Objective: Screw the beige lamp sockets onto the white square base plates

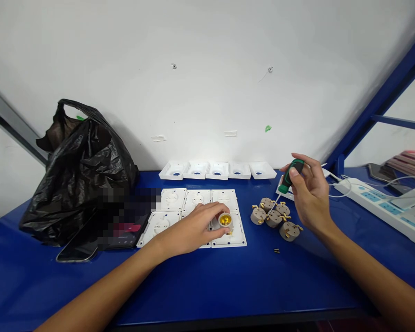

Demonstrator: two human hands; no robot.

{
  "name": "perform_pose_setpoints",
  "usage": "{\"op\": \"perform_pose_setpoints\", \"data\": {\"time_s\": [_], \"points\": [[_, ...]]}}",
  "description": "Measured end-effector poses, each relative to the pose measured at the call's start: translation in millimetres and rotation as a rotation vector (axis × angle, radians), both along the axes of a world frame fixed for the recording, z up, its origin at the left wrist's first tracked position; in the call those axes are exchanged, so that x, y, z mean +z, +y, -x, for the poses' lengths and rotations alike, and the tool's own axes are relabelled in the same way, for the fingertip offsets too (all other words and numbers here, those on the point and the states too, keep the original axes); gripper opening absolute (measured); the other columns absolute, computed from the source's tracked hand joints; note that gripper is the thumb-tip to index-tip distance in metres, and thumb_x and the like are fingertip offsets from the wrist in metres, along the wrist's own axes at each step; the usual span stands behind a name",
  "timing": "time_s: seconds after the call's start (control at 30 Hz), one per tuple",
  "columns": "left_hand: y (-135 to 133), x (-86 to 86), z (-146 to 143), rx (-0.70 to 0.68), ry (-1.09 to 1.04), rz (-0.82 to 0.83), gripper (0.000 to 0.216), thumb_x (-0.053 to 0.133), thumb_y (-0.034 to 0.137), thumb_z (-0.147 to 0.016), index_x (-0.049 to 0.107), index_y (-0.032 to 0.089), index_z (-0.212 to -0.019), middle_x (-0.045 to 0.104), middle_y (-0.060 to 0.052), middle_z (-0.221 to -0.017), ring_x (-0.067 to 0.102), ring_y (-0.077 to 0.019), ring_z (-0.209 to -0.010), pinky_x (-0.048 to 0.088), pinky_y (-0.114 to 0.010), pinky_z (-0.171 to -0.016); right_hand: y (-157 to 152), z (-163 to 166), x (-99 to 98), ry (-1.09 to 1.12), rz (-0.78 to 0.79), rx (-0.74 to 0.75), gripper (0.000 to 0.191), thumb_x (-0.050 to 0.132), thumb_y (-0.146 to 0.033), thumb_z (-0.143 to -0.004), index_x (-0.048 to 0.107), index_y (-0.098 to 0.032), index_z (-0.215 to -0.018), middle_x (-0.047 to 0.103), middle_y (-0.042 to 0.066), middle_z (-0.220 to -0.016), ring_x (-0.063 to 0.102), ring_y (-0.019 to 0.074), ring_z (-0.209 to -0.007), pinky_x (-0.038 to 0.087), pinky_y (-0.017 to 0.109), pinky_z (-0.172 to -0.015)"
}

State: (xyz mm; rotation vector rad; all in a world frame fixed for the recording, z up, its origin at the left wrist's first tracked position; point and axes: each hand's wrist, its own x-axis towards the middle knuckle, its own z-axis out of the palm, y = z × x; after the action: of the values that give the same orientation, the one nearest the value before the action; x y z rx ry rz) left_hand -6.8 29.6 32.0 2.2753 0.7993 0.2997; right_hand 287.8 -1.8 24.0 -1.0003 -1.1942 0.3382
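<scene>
The blue table (207, 286) is running from white plates (237, 230) to its front edge. The right hand (310, 191) is clutching a screwdriver (286, 184) over clustered sockets (274, 220); the left hand (198, 226) is pinching one lamp socket (225, 220) at the plates' right.

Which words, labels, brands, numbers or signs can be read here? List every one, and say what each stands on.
None can be read.
Black flat device with a pink screen patch: marks too small and blurred to read.
Long white power strip with blue socket panels: any print is too small to read.
Green-and-black screwdriver: no lettering can be made out.
Round pale fitting with a gold-coloured inside: none made out either.
</scene>
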Motion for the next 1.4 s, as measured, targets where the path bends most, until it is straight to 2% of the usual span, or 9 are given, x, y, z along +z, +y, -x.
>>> {"op": "perform_pose_setpoints", "data": {"time_s": [0.27,0.5,0.7,0.8,1.03,1.1,1.23,1.4], "points": [[0,-2.1,-2,-0.009,-0.011,-0.008,0.027,0.067,0.045,-0.103,0.065,0.026,-0.122,0.069,-0.005,-0.125,0.058,-0.0306,-0.119,0.044,-0.043,-0.103,-1,0,1.5,0.02,0.002,0.013,0.034,0.069,-0.038,-0.1,0.064,-0.034,-0.133,0.072,0.003,-0.101,0.07,0.0218,-0.093,0.059,0.038,-0.076],[-2,-5.9,-3,-0.006,-0.004,-0.04,0.025,0.066,0.043,-0.103,0.064,0.026,-0.123,0.068,-0.005,-0.125,0.059,-0.0296,-0.116,0.043,-0.044,-0.104,-1,0,0.7,0.037,0.004,0.019,0.033,0.07,-0.039,-0.1,0.064,-0.034,-0.132,0.073,0.003,-0.103,0.071,0.0216,-0.098,0.059,0.037,-0.079],[-3,-6.6,-3,-0.041,0.023,-0.07,0.045,0.076,0.048,-0.097,0.059,0.028,-0.134,0.064,-0.006,-0.135,0.057,-0.0324,-0.124,0.039,-0.047,-0.111,-1,2,1.6,0.03,0.005,0.015,0.033,0.069,-0.039,-0.1,0.064,-0.034,-0.132,0.073,0.004,-0.103,0.072,0.022,-0.099,0.06,0.038,-0.079],[-3,-10.2,-4,-0.029,0.035,-0.079,0.043,0.075,0.047,-0.098,0.06,0.028,-0.134,0.062,-0.006,-0.136,0.055,-0.0338,-0.128,0.038,-0.048,-0.112,-2,2,2.4,0.034,0.005,0.013,0.032,0.068,-0.038,-0.1,0.064,-0.034,-0.132,0.072,0.004,-0.102,0.071,0.022,-0.098,0.059,0.038,-0.078],[1,-19.1,-6,-0.036,-0.002,-0.097,0.035,0.07,0.046,-0.101,0.061,0.027,-0.129,0.063,-0.004,-0.125,0.059,-0.0301,-0.121,0.025,-0.054,-0.123,-1,1,1.5,0.041,0.005,0.021,0.032,0.068,-0.037,-0.1,0.064,-0.034,-0.132,0.073,0.004,-0.105,0.071,0.0221,-0.099,0.059,0.038,-0.08],[1,-21.1,-6,-0.025,0.0,-0.097,0.034,0.071,0.048,-0.101,0.062,0.027,-0.127,0.063,-0.004,-0.125,0.059,-0.0304,-0.119,0.029,-0.053,-0.121,-1,1,1.7,0.045,0.007,0.021,0.032,0.068,-0.037,-0.1,0.063,-0.034,-0.132,0.073,0.004,-0.105,0.071,0.0222,-0.099,0.059,0.038,-0.08],[0,-24.2,-7,0.025,0.025,-0.08,0.038,0.07,0.054,-0.1,0.063,0.028,-0.127,0.063,-0.005,-0.127,0.055,-0.0319,-0.115,0.044,-0.047,-0.105,-1,2,2.3,0.036,0.004,0.011,0.033,0.068,-0.038,-0.1,0.063,-0.033,-0.132,0.072,0.004,-0.104,0.071,0.0223,-0.097,0.059,0.038,-0.077],[-2,-28.3,-7,0.059,0.007,-0.078,0.048,0.07,0.059,-0.098,0.061,0.03,-0.134,0.061,-0.006,-0.133,0.053,-0.0337,-0.118,0.046,-0.046,-0.1,-1,1,1.1,0.023,0.004,0.003,0.032,0.068,-0.038,-0.1,0.063,-0.033,-0.131,0.072,0.004,-0.103,0.07,0.0208,-0.093,0.059,0.036,-0.075]]}}
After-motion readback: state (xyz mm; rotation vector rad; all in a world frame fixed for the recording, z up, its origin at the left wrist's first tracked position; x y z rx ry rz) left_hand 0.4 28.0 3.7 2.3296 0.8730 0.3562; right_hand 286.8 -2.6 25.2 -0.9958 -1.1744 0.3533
